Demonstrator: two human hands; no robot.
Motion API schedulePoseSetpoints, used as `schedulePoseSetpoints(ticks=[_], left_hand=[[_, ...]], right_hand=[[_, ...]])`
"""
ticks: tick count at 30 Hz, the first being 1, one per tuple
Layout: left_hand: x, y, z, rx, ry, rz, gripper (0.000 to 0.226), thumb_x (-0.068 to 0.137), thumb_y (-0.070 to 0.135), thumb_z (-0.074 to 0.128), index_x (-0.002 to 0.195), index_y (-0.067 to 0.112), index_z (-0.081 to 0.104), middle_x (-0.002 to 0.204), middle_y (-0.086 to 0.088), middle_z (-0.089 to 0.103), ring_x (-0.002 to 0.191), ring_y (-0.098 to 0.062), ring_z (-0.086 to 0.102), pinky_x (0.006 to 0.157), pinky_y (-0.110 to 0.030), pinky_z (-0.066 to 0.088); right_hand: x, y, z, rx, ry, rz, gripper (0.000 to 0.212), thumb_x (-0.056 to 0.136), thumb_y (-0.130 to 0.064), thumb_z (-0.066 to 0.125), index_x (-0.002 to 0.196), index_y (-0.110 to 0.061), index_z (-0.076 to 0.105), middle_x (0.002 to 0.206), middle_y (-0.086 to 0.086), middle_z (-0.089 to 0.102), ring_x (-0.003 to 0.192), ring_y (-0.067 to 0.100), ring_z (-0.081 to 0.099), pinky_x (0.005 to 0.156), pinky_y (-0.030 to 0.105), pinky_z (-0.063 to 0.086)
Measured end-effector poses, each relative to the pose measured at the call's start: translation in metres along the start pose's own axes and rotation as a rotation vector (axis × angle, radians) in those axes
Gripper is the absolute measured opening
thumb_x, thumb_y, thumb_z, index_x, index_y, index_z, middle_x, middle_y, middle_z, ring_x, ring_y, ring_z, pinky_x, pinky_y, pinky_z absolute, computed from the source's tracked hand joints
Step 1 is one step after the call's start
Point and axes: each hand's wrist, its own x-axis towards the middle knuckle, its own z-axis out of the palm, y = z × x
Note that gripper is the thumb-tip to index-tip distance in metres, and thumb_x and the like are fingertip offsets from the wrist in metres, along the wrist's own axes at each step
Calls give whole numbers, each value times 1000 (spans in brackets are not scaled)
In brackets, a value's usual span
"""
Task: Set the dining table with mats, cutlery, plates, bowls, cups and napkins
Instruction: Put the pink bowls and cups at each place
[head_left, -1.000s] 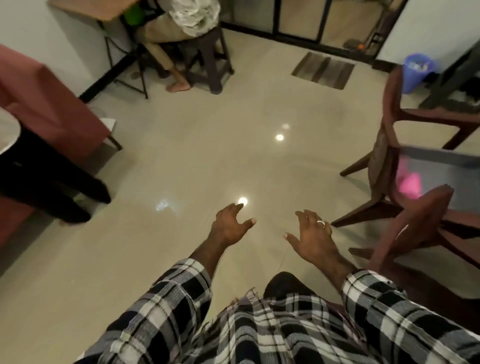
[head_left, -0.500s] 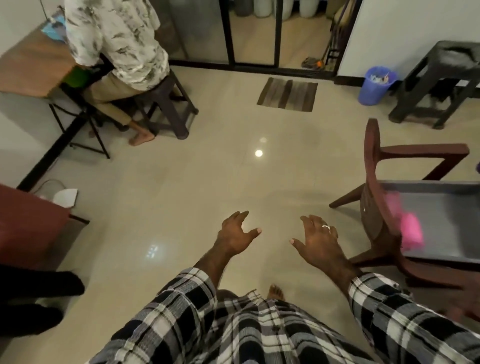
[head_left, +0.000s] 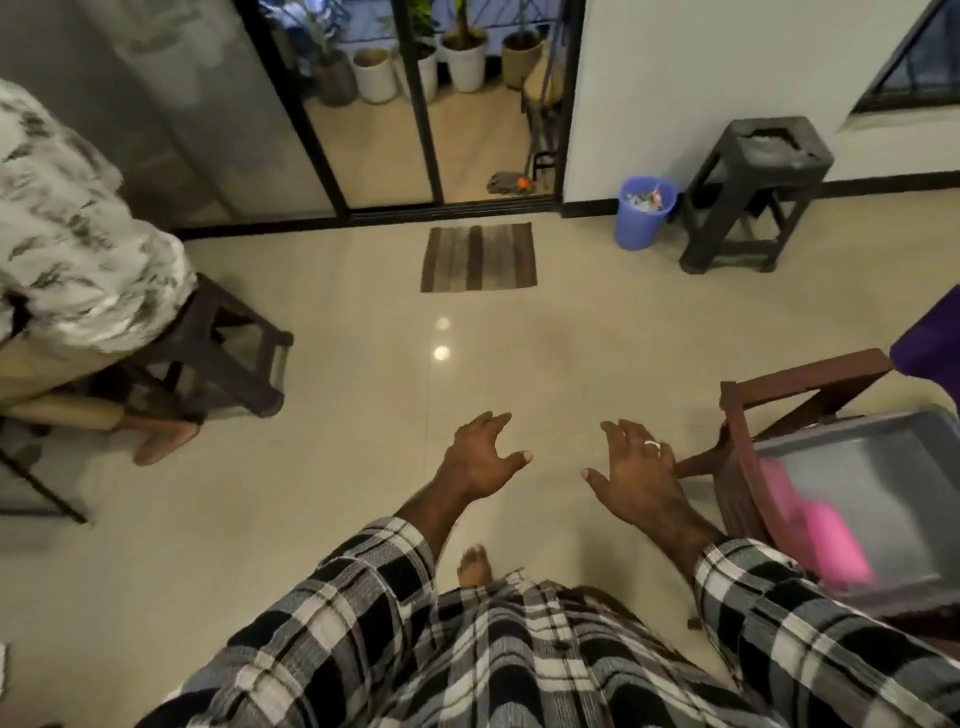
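Head view is showing us both hands held out over the shiny floor (head_left: 322, 499), holding nothing: our left hand (head_left: 480, 460) is hanging with fingers loosely curled and thumb pointing right, our right hand (head_left: 636, 475) is spreading its fingers, a ring on one of them. At the near right we are seeing a grey tray (head_left: 857, 493) resting on a wooden chair (head_left: 748, 457), its long axis running near to far; something pink (head_left: 831, 540) is lying in it, too blurred to identify, and the frame edge is cutting the tray off. A striped doormat (head_left: 478, 257) is lying far ahead.
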Motion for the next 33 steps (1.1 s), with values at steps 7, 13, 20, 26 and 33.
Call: schedulePoseSetpoints(ticks=[7, 13, 20, 26, 33], left_hand=[[144, 56, -63, 143, -116, 168, 85, 95, 61, 69, 166, 32, 32, 174, -2, 27, 161, -25, 20, 129, -42, 24], [283, 127, -72, 265, -196, 235, 88, 94, 63, 69, 167, 35, 29, 175, -1, 26, 161, -24, 20, 128, -47, 28], [410, 248, -86, 311, -235, 346, 88, 95, 62, 69, 167, 34, 29, 175, -1, 25, 161, -25, 18, 129, -45, 26], [508, 345, -66, 407, -363, 527, 89, 95, 60, 70, 168, 33, 27, 175, -5, 25, 161, -27, 18, 129, -43, 24], [612, 458, -28, 515, -513, 795, 89, 94, 62, 70, 167, 31, 29, 174, -3, 29, 161, -25, 20, 128, -42, 27]], right_hand=[[98, 5, -36, 68, 14, 147, 83, 94, -57, 62, 161, -19, 32, 166, 13, 33, 154, 34, 31, 122, 59, 24], [217, 65, -62, 71, 35, 255, 80, 87, -49, 74, 154, -14, 46, 159, 17, 44, 149, 39, 41, 116, 66, 30], [315, 159, -130, 121, 54, 431, 79, 92, -53, 65, 158, -19, 37, 164, 12, 36, 155, 35, 31, 120, 62, 26], [359, 222, -152, 224, 119, 645, 77, 96, -54, 59, 160, -24, 29, 169, 9, 27, 159, 32, 21, 123, 60, 21], [372, 275, -163, 348, 162, 1000, 77, 93, -53, 63, 156, -24, 30, 166, 10, 30, 157, 36, 23, 123, 65, 22]])
